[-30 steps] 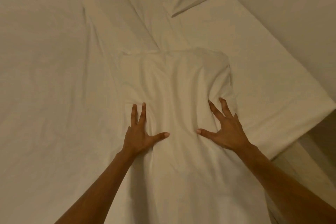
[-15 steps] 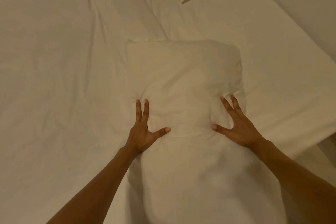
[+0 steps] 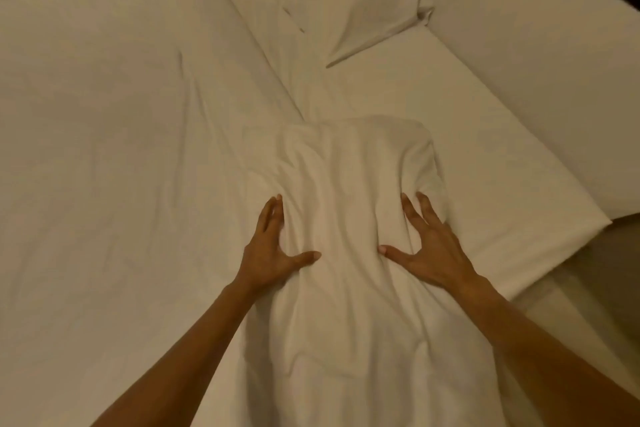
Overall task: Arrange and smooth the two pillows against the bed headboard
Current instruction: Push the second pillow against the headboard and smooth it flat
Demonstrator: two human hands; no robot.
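Smoothing step, by the look of it: the left hand (image 3: 268,253) and right hand (image 3: 427,250) lie flat and splayed on the near pillow (image 3: 346,204), gripping nothing, the cloth bunched between the thumbs. Next it probably needs pushing up past the fingertips, where the sheet (image 3: 104,149) lies bare. The second pillow (image 3: 339,0) sits well beyond. The mattress edge runs just outside the right fingers (image 3: 426,208).

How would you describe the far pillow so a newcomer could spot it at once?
Start at the bed and look to its far end. The far pillow lies flat there, untouched. The near pillow has the left hand and right hand pressing it.
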